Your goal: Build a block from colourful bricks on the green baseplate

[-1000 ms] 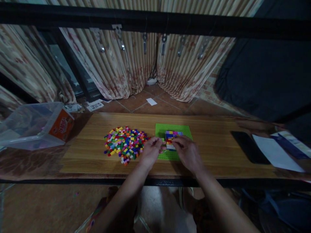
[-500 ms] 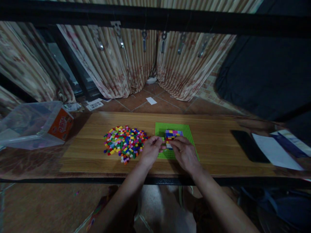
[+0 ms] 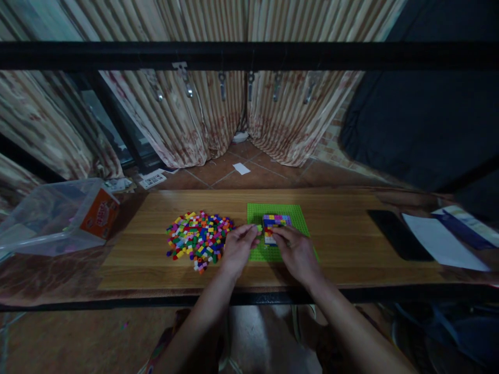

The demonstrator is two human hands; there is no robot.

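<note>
A green studded baseplate [image 3: 255,210] lies on the wooden table. A low block of multicoloured toy bricks [image 3: 277,219] stands on it, with purple, blue, yellow and white pieces showing. At the plate's left side, my left hand [image 3: 238,246] pinches a small light green toy brick [image 3: 259,228] between thumb and fingertips. My right hand [image 3: 297,253] reaches over the block's front right part with thumb and index finger closed together. Red and orange colour shows by its fingertips; whether that is held or part of the block I cannot tell.
Left of the plate spreads a pile of loose toy bricks [image 3: 198,236]. A clear plastic box [image 3: 50,215] with an orange label stands at the far left. On the right lie a black phone-like slab [image 3: 397,235] and white paper [image 3: 442,241]. A black bar [image 3: 249,56] crosses above.
My view has tilted slightly up, so the table sits lower in the picture. My hands have drawn a little apart, and the light green brick in my left hand shows more clearly.
</note>
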